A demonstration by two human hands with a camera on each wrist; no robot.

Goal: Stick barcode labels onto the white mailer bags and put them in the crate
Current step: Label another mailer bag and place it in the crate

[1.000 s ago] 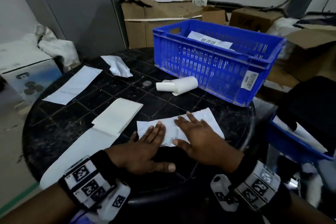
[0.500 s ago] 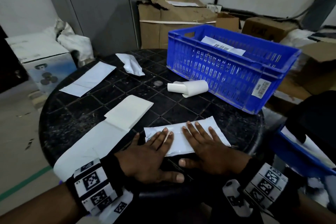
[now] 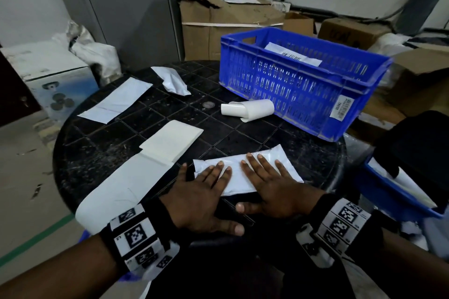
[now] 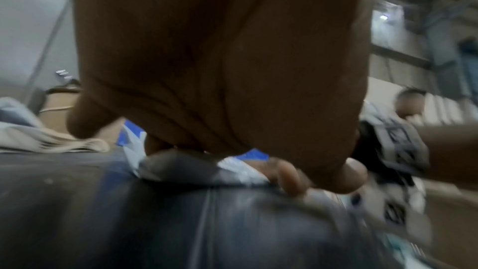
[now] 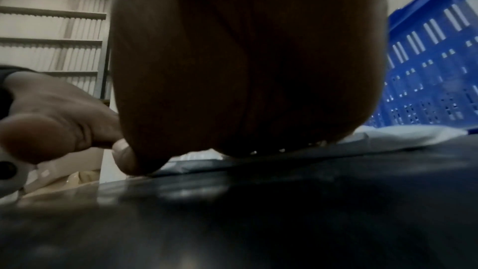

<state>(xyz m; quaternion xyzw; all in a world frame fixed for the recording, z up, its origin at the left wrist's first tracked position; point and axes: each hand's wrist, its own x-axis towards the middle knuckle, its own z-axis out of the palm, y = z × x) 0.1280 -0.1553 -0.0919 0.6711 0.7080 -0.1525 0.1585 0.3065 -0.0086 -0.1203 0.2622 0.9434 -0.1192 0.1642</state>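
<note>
A: Cardboard boxes and a grey cabinet stand behind the round black surface (image 3: 102,153). Where's the mailer?

B: The mailer (image 3: 233,172) lies flat at the near edge of the surface, under both hands. No label shows on its visible face, so I can't tell whether one is on yet.

A: And the hands?

B: Left hand (image 3: 204,196) is spread flat, fingers straight, pressing the mailer's left end, thumb out on the surface. Right hand (image 3: 272,189) is the same on the right half, fingers fanned, thumb pointing toward the left one. Neither pinches anything.

A: So the step is flattening?

B: That's my reading. To do it well, sweep from the middle outward so air leaves and the face lies smooth. A wrinkle under a barcode could spoil the scan.

A: Where do labels come from?

B: Probably the white roll (image 3: 250,110), just in front of the crate (image 3: 303,85). A strip (image 3: 126,182) and a pad (image 3: 172,143) lie left of the mailer.

A: Anything in the crate?

B: 1 labelled mailer (image 3: 291,57) shows inside. 2 more white bags lie at the far left.
</note>
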